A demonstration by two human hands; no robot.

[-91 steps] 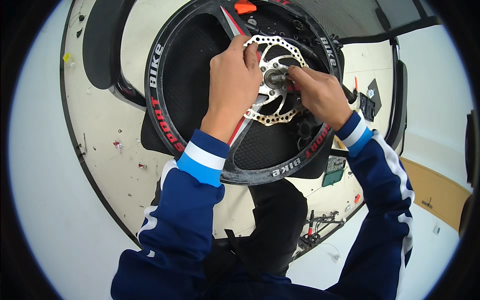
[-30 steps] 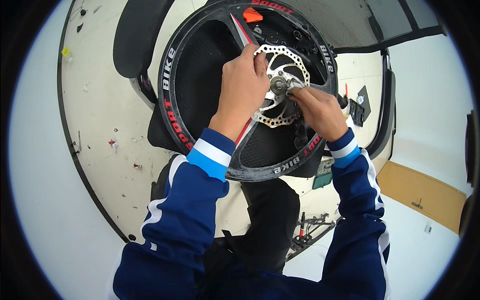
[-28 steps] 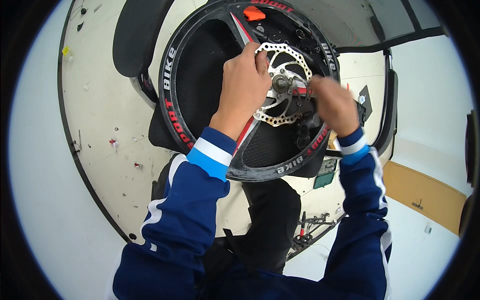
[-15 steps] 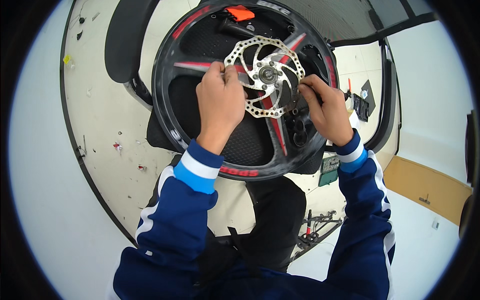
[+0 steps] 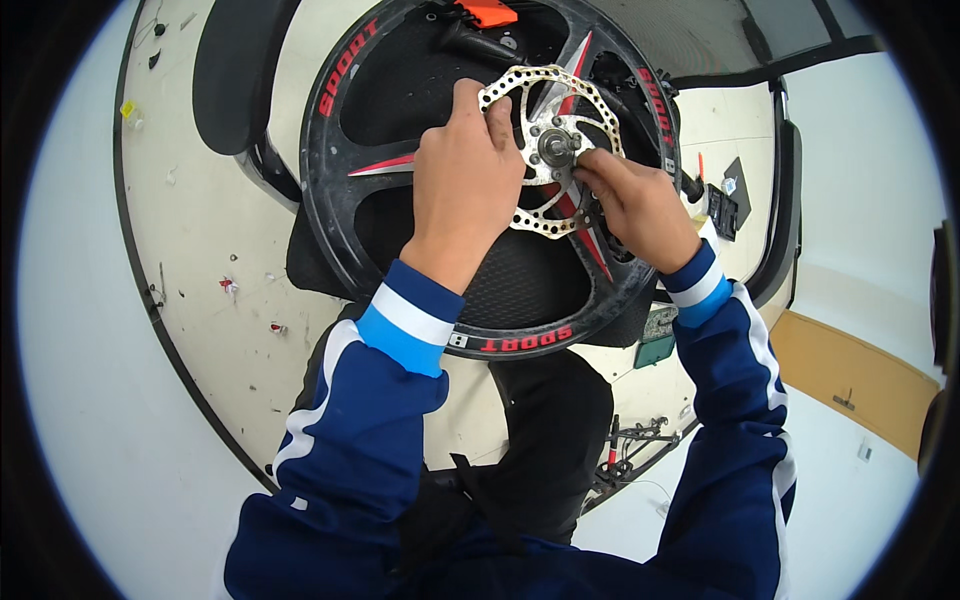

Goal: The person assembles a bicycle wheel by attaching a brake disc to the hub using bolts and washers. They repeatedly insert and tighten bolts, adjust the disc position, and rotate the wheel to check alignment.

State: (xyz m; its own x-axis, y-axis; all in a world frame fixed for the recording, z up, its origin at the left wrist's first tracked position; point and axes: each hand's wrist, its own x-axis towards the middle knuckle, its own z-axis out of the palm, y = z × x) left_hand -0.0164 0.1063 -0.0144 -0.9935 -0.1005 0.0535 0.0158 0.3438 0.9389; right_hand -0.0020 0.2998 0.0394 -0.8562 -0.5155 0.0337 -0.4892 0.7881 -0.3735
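A black spoked wheel (image 5: 317, 190) with red and white accents lies flat before me. On its hub (image 5: 556, 148) sits a silver brake disc (image 5: 548, 75), its outer ring full of holes. My left hand (image 5: 462, 180) is closed on the left edge of the disc, thumb and fingers pinching the ring. Close beside the hub, the fingers of my right hand (image 5: 640, 212) are pinched together over the inner part of the disc, near its bolts. Whatever lies between those fingertips is hidden.
Under the wheel is a black textured chair seat (image 5: 490, 290), with armrests at left (image 5: 238, 80) and right (image 5: 788, 190). An orange item (image 5: 487, 12) and a black cylindrical part (image 5: 478, 42) lie at the far side. Bike parts (image 5: 635, 440) and a green case (image 5: 655, 351) are on the floor.
The wheel has turned and its lettering now shows sharply. My left hand has shifted up and right along with the disc. My right hand has moved from the disc's outer edge in toward the hub.
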